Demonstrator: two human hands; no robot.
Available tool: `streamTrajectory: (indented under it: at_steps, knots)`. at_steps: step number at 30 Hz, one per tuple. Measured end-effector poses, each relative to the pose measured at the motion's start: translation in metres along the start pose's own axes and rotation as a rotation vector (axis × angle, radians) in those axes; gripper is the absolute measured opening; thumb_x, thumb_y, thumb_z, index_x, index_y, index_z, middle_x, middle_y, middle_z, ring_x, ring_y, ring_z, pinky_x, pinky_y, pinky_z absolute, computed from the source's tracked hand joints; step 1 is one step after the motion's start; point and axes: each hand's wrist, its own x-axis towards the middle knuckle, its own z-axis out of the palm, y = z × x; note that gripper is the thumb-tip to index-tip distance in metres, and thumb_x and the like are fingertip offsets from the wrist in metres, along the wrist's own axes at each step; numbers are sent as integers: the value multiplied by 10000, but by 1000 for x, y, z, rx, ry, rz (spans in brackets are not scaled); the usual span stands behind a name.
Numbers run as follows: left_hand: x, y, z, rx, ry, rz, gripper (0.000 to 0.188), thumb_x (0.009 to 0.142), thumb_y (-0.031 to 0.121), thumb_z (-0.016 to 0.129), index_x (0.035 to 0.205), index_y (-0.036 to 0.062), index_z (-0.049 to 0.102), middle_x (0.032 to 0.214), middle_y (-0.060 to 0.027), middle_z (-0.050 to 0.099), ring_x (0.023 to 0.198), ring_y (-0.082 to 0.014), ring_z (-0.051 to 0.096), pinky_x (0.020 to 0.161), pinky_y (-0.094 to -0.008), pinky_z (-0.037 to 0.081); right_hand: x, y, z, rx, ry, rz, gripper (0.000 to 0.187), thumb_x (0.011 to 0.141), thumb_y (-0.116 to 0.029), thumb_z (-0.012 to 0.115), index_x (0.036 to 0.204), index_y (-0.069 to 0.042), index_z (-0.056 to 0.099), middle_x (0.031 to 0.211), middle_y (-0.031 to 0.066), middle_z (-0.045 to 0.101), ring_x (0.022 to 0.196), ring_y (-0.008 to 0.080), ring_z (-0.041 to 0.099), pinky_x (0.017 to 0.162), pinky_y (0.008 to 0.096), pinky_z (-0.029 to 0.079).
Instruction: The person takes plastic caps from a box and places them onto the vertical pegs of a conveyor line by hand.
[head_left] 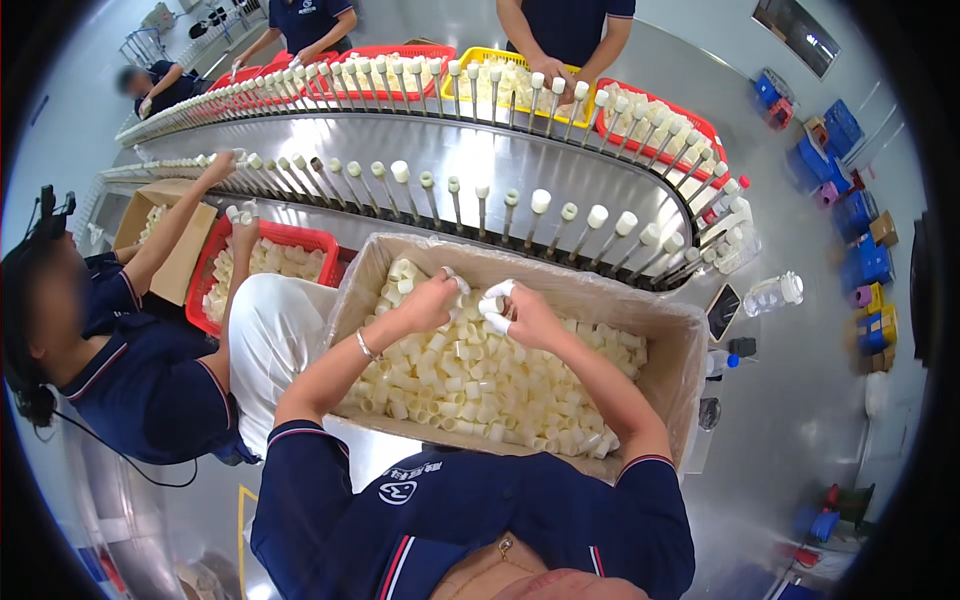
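Note:
A large plastic-lined cardboard box (690, 350) in front of me holds a heap of small cream-white plastic caps (470, 385), short and hollow like cups. Over its far part is my left hand (437, 300), fingers bent together and tipped with white finger covers. A bracelet circles that wrist. Close by on the right, my right hand (527, 315) curls its white-covered thumb and fingers toward each other. The covers blend with the pale caps, so what either hand holds cannot be made out.
Beyond the box runs a looped line of metal pins (480, 205), many topped with caps. Co-workers stand left and across it. Red baskets (325, 262), a yellow basket (450, 95) and another carton (185, 280) hold caps. Right of my box are a clear bottle (775, 292) and phone (723, 312).

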Motion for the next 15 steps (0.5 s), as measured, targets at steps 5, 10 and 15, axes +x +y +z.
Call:
streamTrajectory:
  at_steps: [5, 10, 15]
  knots:
    - [7, 19, -32, -281, 212, 160, 453, 716, 51, 681, 1144, 73, 536, 990, -95, 523, 918, -259, 530, 825, -343, 438, 56, -31, -45, -372, 338, -416, 231, 733, -156, 692, 930, -50, 634, 819, 100, 588, 757, 269, 578, 662, 379, 452]
    - [35, 23, -65, -158, 567, 206, 482, 741, 10, 657, 1205, 102, 559, 984, -72, 567, 919, -227, 531, 810, -325, 445, 132, -39, -76, -1024, 220, -401, 168, 614, -95, 694, 774, -66, 649, 770, 56, 616, 883, 245, 568, 803, 364, 400]
    - [88, 12, -80, 225, 718, 85, 285, 714, 123, 712, 992, 110, 650, 896, -69, 581, 913, -270, 542, 798, -378, 416, 153, -35, -85, -1130, 83, -172, 113, 602, -93, 686, 711, -97, 657, 780, 58, 619, 886, 233, 540, 802, 349, 400]
